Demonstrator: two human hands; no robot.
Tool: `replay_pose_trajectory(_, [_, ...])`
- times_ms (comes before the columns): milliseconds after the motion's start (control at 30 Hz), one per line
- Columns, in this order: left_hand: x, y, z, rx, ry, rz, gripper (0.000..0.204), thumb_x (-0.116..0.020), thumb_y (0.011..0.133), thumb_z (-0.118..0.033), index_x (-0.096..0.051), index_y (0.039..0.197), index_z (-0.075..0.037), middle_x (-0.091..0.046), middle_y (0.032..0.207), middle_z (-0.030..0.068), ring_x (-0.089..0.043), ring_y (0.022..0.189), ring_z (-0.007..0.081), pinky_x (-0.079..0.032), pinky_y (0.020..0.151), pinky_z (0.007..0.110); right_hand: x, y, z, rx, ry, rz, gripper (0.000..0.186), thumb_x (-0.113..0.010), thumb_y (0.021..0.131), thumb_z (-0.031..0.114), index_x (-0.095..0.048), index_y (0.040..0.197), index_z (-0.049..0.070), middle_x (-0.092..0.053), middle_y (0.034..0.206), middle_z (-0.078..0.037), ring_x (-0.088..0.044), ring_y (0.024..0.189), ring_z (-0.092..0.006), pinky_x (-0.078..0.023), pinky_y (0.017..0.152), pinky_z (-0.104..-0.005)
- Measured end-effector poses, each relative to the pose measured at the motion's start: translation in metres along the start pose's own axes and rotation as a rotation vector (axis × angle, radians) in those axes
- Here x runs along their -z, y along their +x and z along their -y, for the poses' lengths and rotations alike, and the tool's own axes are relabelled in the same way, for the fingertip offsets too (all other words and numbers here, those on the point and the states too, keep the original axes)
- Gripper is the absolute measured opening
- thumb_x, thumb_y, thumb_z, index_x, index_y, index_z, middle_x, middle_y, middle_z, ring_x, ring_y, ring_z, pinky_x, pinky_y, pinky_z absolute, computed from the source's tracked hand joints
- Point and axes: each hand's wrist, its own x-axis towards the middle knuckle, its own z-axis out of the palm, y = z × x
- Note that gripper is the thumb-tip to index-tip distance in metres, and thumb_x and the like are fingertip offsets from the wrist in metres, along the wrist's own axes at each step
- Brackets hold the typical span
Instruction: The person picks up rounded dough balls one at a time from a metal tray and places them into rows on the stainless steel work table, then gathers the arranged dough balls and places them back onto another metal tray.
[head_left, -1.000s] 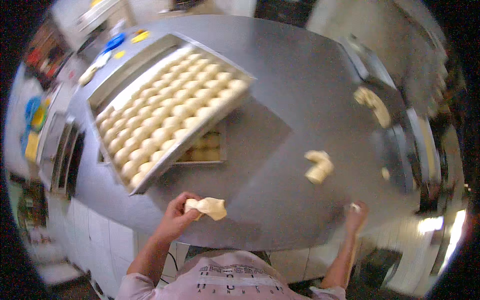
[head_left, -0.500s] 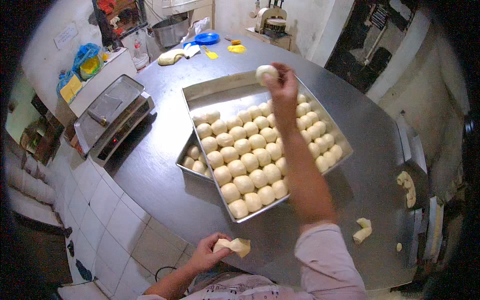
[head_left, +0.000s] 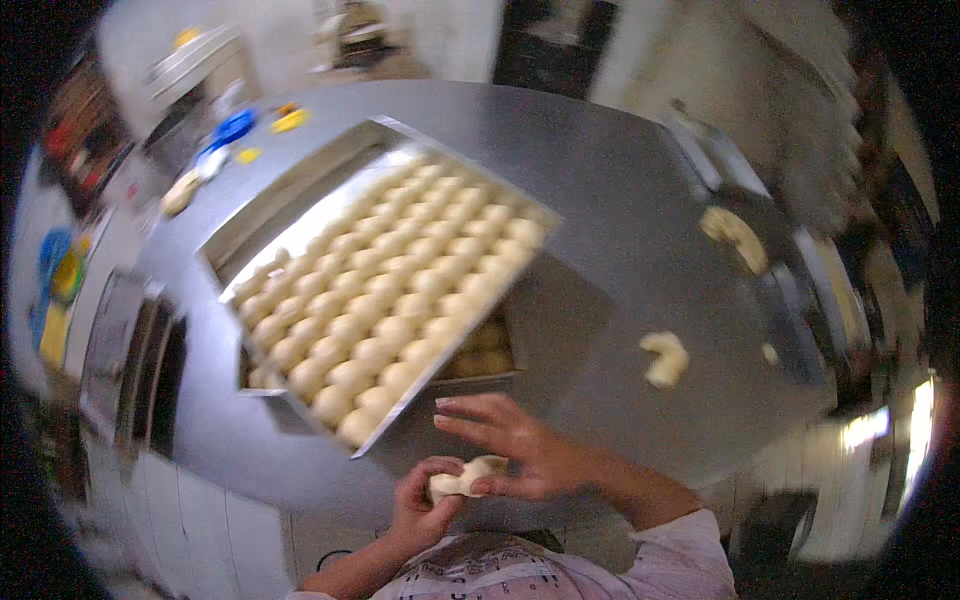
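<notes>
The grey metal table (head_left: 620, 290) curves across nearly the whole view, its near edge close to the person's body. On it, left of the middle, the upper tray (head_left: 298, 197) sits skewed over a lower tray (head_left: 488, 380), its nearest corner pointing down toward the person. Rows of pale dough balls (head_left: 372, 355) fill most of the upper tray; the strip along its upper-left wall shows bare metal.

The right hand (head_left: 512, 447) reaches in from the right, its fingers spread and pointing left, near the tray's lower-right side. Its thumb side touches the dough; whether it pinches any cannot be told through the blur. The left hand (head_left: 424, 502) has its grip curled around the held dough (head_left: 450, 487), thumb against fingers.

On the table's right, a long dough strip (head_left: 738, 238) lies beyond a shorter bent dough piece (head_left: 672, 356).

The held dough sits between the 2 hands at the table's near edge, its long axis running roughly left to right and rising a little toward the right hand. The tray corner stands just ahead and to the left; the wider stretch of metal opens to the right. Smallest is a dough scrap (head_left: 769, 353) at far right.
</notes>
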Motion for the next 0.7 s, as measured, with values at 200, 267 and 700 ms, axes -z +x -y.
replay_pose_trajectory(200, [-0.072,0.055,0.013,0.177,0.302,0.315,0.020,-0.052,0.079,0.005,-0.054,0.099,0.000,-0.061,0.093,0.0084,-0.059,0.080,0.0161,-0.047,0.071,0.028,0.034,-0.208,-0.044,-0.793,0.147,-0.510,0.032,-0.053,0.088,0.011,-0.053,0.119,0.004,-0.057,0.111,-0.011,-0.056,0.101,-0.0229,-0.045,0.087,-0.0315])
replay_pose_trajectory(267, [-0.084,0.058,0.022,0.201,0.312,0.220,0.015,-0.051,0.082,0.003,-0.052,0.097,-0.002,-0.059,0.091,0.0077,-0.058,0.079,0.0154,-0.047,0.069,0.027,0.066,-0.274,-0.035,-0.931,-0.188,-0.742,0.033,-0.052,0.087,0.012,-0.053,0.120,0.006,-0.056,0.113,-0.011,-0.054,0.101,-0.0240,-0.044,0.087,-0.0343])
replay_pose_trajectory(700, [-0.167,0.075,0.060,0.340,0.278,0.254,0.028,-0.064,0.076,0.002,-0.040,0.071,-0.012,-0.044,0.064,-0.0030,-0.043,0.057,0.0066,-0.036,0.051,0.022,0.133,-0.354,-0.099,-0.853,-0.962,-0.545,0.029,-0.061,0.078,0.030,-0.055,0.093,0.007,-0.052,0.104,-0.014,-0.046,0.099,-0.0354,-0.035,0.086,-0.0470])
